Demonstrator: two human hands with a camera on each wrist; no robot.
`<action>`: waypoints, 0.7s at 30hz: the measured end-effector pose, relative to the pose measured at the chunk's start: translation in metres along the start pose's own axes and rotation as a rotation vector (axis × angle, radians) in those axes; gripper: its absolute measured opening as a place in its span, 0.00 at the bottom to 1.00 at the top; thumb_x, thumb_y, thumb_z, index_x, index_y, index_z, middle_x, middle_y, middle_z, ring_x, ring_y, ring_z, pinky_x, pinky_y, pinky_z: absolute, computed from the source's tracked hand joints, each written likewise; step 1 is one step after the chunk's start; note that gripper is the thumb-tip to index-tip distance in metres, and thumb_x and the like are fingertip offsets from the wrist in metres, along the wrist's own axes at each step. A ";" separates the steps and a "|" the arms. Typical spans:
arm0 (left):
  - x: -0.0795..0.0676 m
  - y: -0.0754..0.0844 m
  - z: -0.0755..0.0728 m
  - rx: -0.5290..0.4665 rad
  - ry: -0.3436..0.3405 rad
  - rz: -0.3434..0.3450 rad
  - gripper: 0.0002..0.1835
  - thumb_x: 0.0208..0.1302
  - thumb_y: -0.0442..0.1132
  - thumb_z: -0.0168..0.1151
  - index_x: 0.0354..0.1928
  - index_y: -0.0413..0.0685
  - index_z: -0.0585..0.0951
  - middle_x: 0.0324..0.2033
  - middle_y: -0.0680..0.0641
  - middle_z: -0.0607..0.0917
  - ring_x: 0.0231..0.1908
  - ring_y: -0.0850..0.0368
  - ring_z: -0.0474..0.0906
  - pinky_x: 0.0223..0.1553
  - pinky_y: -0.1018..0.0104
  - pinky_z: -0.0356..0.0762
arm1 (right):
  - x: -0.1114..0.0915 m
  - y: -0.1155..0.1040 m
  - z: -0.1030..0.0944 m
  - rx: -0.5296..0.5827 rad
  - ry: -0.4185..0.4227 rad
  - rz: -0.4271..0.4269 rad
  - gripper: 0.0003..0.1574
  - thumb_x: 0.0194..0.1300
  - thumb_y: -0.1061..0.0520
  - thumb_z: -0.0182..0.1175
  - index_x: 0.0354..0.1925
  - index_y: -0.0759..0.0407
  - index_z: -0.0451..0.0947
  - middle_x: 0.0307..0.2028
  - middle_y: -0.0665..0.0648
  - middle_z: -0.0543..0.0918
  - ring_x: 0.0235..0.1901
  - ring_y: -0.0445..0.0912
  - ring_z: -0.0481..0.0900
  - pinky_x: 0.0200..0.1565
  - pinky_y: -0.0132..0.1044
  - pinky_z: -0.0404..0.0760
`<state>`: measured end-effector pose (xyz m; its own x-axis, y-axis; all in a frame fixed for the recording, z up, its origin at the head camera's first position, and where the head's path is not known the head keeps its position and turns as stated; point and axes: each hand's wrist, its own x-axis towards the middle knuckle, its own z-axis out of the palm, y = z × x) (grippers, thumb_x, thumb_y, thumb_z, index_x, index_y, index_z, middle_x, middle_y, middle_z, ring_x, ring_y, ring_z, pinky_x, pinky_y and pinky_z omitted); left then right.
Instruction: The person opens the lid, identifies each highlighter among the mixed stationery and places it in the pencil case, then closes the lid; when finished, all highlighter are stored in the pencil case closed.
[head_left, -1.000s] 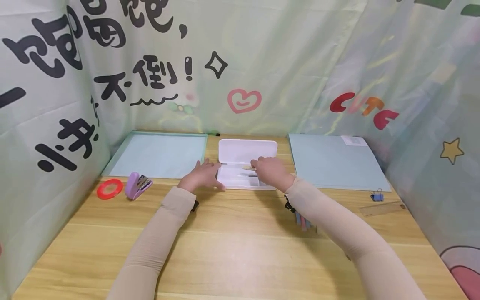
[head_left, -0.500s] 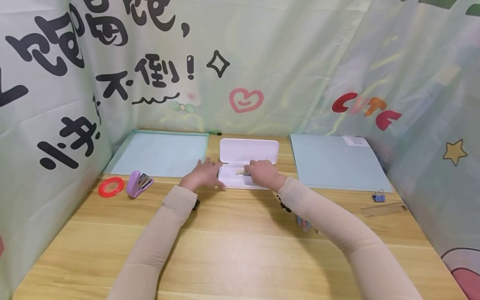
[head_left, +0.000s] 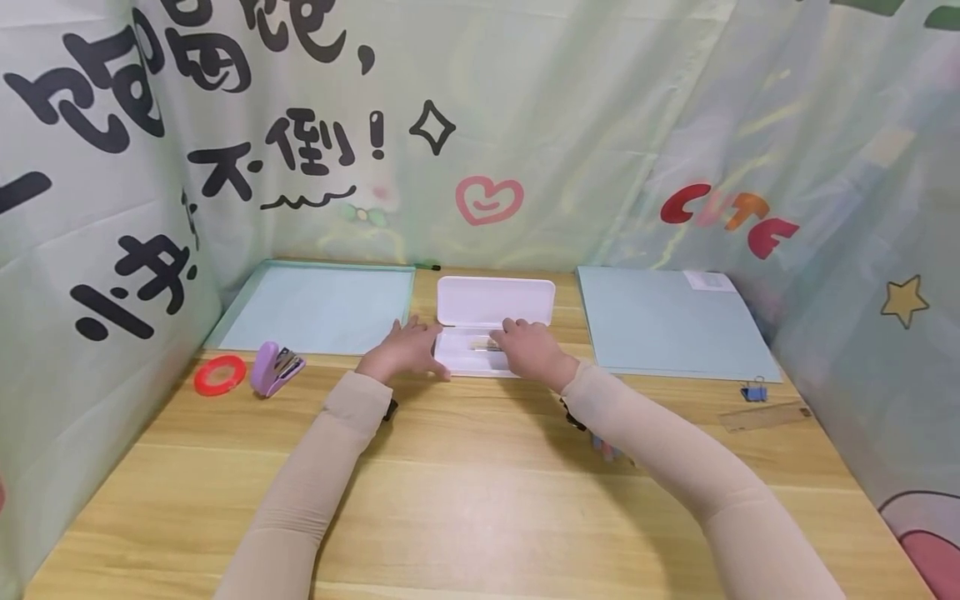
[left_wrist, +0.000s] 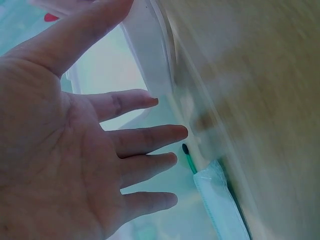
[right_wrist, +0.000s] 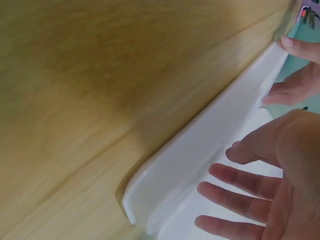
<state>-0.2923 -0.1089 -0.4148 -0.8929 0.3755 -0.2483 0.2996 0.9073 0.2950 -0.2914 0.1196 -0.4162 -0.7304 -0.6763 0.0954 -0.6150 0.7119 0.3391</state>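
Note:
A white pencil case (head_left: 495,302) lies with its lid raised at the back middle of the table. My left hand (head_left: 405,346) spreads its fingers at the case's left end, thumb right at the front corner; the left wrist view shows its palm holding nothing. Over the right part of the case's tray, my right hand (head_left: 534,352) has its fingers apart, and in the right wrist view nothing lies between the thumb and fingers (right_wrist: 240,200). Slim, pencil-like things (head_left: 482,344) lie inside the tray by the right fingertips, partly hidden by that hand.
Pale blue folders (head_left: 330,308) and another pale blue sheet-like folder (head_left: 675,325) flank the case. A red tape ring (head_left: 220,376) and purple stapler (head_left: 275,369) are left; a blue binder clip (head_left: 754,390) and ruler (head_left: 765,417) right. Small coloured sticks (head_left: 604,448) lie beneath the right forearm.
My right hand has shifted slightly left and down over the tray, and its fingers have loosened from the slim things, which now lie in the case. My left hand stays at the case's left end.

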 end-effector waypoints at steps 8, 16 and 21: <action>0.000 0.002 -0.002 -0.001 -0.006 0.004 0.51 0.40 0.64 0.62 0.65 0.49 0.54 0.61 0.40 0.57 0.63 0.42 0.35 0.57 0.44 0.28 | -0.024 0.008 -0.015 -0.035 0.068 0.077 0.20 0.55 0.59 0.52 0.48 0.56 0.73 0.30 0.57 0.73 0.22 0.48 0.69 0.14 0.35 0.65; 0.000 0.000 -0.001 -0.024 -0.006 0.006 0.51 0.40 0.63 0.63 0.65 0.49 0.54 0.62 0.40 0.57 0.63 0.42 0.35 0.57 0.44 0.27 | -0.060 0.015 -0.033 0.014 -0.074 0.269 0.27 0.52 0.50 0.59 0.51 0.57 0.71 0.38 0.62 0.75 0.33 0.54 0.73 0.24 0.44 0.72; -0.002 0.002 -0.002 -0.049 -0.004 0.009 0.50 0.41 0.61 0.64 0.65 0.47 0.54 0.62 0.39 0.56 0.63 0.41 0.35 0.57 0.43 0.27 | -0.080 0.020 -0.041 0.098 -0.266 0.376 0.18 0.57 0.52 0.52 0.43 0.60 0.74 0.29 0.61 0.73 0.27 0.53 0.71 0.23 0.47 0.70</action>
<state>-0.2907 -0.1087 -0.4116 -0.8888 0.3845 -0.2492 0.2908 0.8937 0.3417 -0.2334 0.1799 -0.3786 -0.9508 -0.3054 -0.0531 -0.3091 0.9213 0.2360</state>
